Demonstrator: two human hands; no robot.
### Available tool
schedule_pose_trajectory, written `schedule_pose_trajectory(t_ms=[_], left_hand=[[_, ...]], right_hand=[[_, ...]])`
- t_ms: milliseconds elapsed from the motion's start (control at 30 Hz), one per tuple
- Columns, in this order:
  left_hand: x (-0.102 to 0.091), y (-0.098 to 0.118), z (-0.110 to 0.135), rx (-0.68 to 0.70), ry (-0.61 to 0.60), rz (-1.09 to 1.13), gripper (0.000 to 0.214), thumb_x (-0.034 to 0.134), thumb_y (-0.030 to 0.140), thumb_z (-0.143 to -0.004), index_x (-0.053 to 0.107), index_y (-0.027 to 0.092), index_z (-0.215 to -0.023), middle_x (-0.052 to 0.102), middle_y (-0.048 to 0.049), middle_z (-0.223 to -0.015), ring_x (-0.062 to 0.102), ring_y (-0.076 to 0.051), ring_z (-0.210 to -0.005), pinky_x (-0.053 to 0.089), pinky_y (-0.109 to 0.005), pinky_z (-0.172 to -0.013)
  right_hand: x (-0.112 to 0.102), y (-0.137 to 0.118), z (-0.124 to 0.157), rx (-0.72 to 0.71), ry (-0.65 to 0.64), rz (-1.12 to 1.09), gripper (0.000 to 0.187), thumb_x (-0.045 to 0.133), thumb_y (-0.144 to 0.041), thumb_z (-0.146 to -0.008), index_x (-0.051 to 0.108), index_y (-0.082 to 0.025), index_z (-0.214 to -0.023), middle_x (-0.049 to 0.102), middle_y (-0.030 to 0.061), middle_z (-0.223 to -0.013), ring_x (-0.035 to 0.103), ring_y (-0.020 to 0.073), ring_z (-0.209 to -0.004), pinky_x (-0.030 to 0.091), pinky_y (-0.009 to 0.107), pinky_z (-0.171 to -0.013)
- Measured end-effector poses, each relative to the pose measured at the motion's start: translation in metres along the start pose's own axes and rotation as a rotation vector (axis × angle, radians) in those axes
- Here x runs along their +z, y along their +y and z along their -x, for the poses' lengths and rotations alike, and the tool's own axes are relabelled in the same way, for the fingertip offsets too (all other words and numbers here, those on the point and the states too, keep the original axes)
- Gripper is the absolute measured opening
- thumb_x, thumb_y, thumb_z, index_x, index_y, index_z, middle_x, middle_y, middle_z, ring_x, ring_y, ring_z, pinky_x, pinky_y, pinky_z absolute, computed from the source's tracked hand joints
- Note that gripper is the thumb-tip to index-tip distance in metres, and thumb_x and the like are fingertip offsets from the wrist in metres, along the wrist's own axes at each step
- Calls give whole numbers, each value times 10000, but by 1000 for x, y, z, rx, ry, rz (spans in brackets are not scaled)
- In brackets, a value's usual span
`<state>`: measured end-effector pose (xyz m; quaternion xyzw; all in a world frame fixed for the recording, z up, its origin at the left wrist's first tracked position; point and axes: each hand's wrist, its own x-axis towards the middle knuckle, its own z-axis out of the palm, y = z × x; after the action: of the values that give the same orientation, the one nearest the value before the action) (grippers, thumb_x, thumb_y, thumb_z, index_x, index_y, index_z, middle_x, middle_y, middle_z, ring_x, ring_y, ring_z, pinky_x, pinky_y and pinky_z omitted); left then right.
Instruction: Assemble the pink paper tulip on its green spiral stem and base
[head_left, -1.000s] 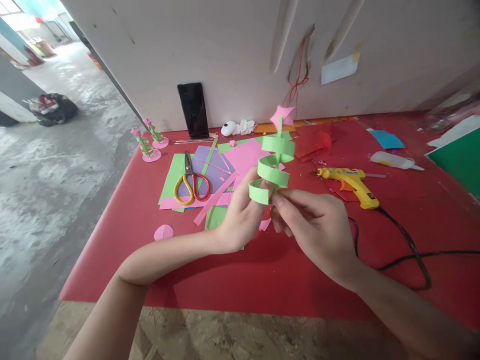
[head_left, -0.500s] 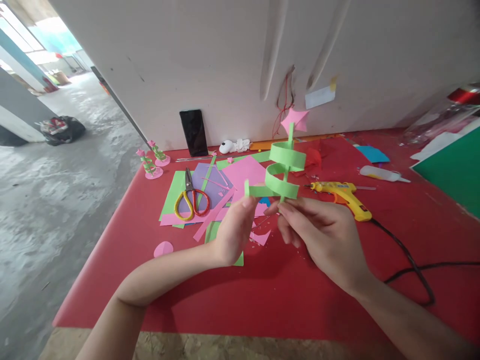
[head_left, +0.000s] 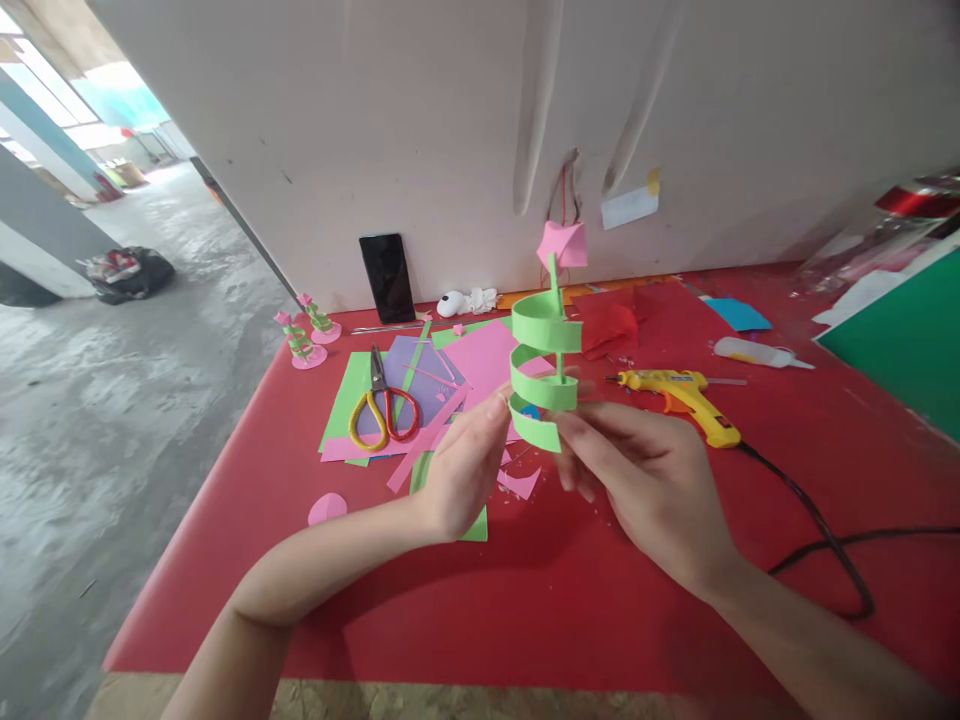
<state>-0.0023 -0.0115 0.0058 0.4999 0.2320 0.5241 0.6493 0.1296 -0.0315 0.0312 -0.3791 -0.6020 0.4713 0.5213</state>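
A paper flower held upright over the table has a pink bloom [head_left: 563,246] on top. Beneath it, a green paper strip [head_left: 536,325] curls around the thin green stem [head_left: 555,280]. My right hand [head_left: 649,480] pinches the flower low down, thumb in front, by the strip's lower end. At the left of the lowest curl, my left hand [head_left: 465,465] is closed with thumb and fingertips on the green strip. The stem's bottom is hidden behind the strip and fingers.
Scissors [head_left: 384,410] lie on pink, green and purple paper sheets. A yellow glue gun [head_left: 686,395] with a black cable rests at right, near a small glue bottle [head_left: 757,353]. Two small paper flowers [head_left: 300,345] stand back left, beside a leaning phone [head_left: 386,278]. A pink disc [head_left: 328,508] lies front left.
The strip's free end, which stuck out left at my left hand, has curled round to the right toward my right hand. The flower has turned and shifted slightly left and down.
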Motion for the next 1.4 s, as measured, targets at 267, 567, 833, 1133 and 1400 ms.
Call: schedule_pose_trajectory(t_ms=[267,567,833,1133,1400], left_hand=[[-3,-2,-1,74,-39,55,408,516,544,-884,738,223,-1001,734,-44,-1078,552,-250,-1265,442,-368,-1097],[-5,-3,-2,30,-47,63,425,601,558,-830,712,215,-1054,714,-63,-1113,596,-278,-1193,489,-401,-1041],[-10,4,-5,214,31,-11,323,684,429,-818,660,324,-1122,669,14,-1154,616,-140,-1074,514,-241,-943],[-14,14,-7,130,-52,-103,333,577,489,-880,702,236,-1056,716,-38,-1132,640,-209,-1116,495,-335,-998],[-14,8,-5,133,-195,-88,361,540,445,-920,622,300,-1240,709,-39,-1177,691,-215,-1047,563,-335,-893]], right_hand=[[2,1,1,0,-8,-34,250,587,-226,-860,594,-157,-620,513,-49,-479,429,-3,-411,337,77,-388],[0,3,-1,-2,-33,-99,209,587,-248,-868,647,-170,-683,515,-45,-484,444,1,-425,373,69,-414],[-2,6,0,3,-30,-143,265,587,-326,-893,649,-172,-687,535,-33,-511,470,7,-436,382,75,-411],[-5,8,2,-4,-2,-85,248,589,-342,-898,669,-190,-719,527,-38,-528,497,6,-458,372,74,-408],[-2,7,-1,-10,44,-36,230,653,-336,-845,648,-179,-676,520,-43,-506,464,14,-452,348,107,-399]])
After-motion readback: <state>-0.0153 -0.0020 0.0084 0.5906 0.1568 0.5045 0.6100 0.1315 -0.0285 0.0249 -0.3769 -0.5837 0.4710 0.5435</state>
